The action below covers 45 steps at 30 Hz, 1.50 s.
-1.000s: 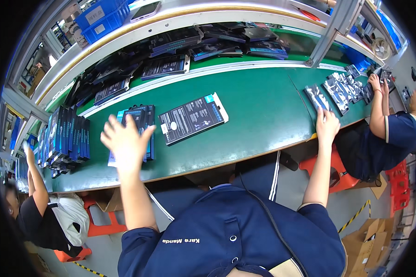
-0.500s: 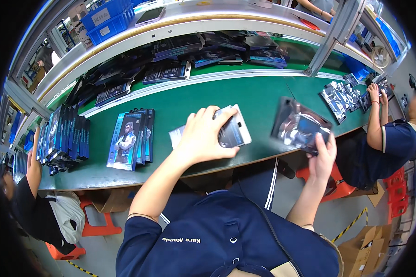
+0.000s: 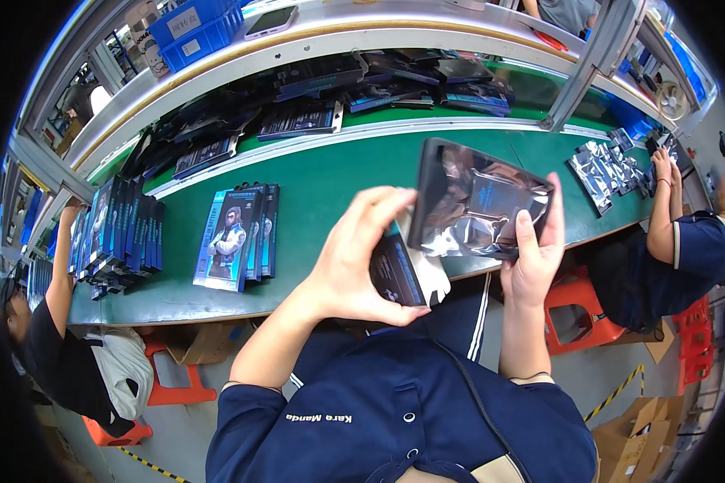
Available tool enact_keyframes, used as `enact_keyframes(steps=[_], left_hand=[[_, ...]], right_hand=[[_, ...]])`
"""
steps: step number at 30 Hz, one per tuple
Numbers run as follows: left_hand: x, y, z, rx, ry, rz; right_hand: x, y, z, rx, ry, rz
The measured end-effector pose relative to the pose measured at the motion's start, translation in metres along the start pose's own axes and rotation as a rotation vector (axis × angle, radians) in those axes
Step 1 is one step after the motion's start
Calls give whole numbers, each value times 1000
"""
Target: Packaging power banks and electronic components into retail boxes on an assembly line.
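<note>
Dark boxes [image 3: 109, 229] stand in a row at left on a green tabletop [image 3: 322, 173], then an overlapping trio [image 3: 221, 245]. The left hand [image 3: 348, 258], fingers curved wide, clasps a dark carton [image 3: 399, 270], newly tilted up. The right hand [image 3: 537, 258], fingers closed around a shiny-wrapped black tray [image 3: 483, 197], has brought it close, seemingly pairing the two; the tray hides part of the carton. Silvery packets [image 3: 600, 177] lie farther right.

Ctr: black carton [image 3: 396, 275] partly hidden by L hand [image 3: 348, 262] & foil-wrapped slab [image 3: 482, 197]; can't tell if slab touches carton. R hand [image 3: 536, 245]: fingers mostly behind slab. Upper L: blue bins [image 3: 197, 40] cut by top edge. Upper R: grey-shirted person [image 3: 562, 11] cut off, head out of frame. Far L: co-worker [image 3: 72, 374] partly lost in dark rim.
</note>
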<state>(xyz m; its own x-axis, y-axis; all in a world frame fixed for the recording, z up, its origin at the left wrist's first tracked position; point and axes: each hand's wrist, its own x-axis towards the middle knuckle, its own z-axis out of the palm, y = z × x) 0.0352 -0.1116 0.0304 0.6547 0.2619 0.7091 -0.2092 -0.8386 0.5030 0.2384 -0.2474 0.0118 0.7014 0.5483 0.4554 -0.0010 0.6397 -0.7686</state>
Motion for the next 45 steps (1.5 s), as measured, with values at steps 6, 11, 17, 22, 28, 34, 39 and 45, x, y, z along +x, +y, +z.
enact_keyframes(steps=[6,11,17,22,28,34,39,45], left_hand=[[-5,-2,-15,164,-55,-50],[2,15,-11,292,-146,-19],[4,8,33,284,144,4],[-11,-5,61,-65,454,-188],[-26,-17,63,-154,553,-136],[-5,9,34,-872,637,-298],[-8,-2,35,-600,619,-304],[-15,-15,39,-522,617,-174]], right_hand=[[22,-53,-8,-445,-307,-236],[32,-63,2,-522,-475,-178],[5,-40,59,-913,-777,-312],[13,-39,61,-735,-658,-588],[6,-7,64,-170,-570,175],[-14,46,62,-364,-379,-546],[-20,39,72,98,-287,-48],[-19,56,62,-48,-373,-284]])
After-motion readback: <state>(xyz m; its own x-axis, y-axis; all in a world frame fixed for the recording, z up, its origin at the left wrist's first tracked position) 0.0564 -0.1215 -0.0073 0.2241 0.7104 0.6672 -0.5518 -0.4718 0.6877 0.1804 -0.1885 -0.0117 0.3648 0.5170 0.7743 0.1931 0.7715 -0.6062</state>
